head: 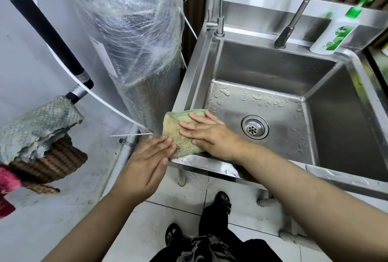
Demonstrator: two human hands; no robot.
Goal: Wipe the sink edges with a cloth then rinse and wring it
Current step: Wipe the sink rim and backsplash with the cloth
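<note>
A beige cloth with a green border [174, 130] lies on the near left corner of the steel sink's rim [210, 166]. My right hand [206, 134] presses flat on the cloth with straight, spread fingers. My left hand [147, 160] is beside it, its straight fingertips touching the cloth's left edge. The sink basin holds water drops and a round drain [254, 127]. A thin faucet [220, 18] and a pull-out sprayer [290, 28] stand at the back rim.
A plastic-wrapped grey tank [134, 37] stands close against the sink's left side, with a white hose [94, 96] running in front of it. A green soap pump bottle [336, 28] sits at the back right rim. Folded rags [39, 127] hang at left.
</note>
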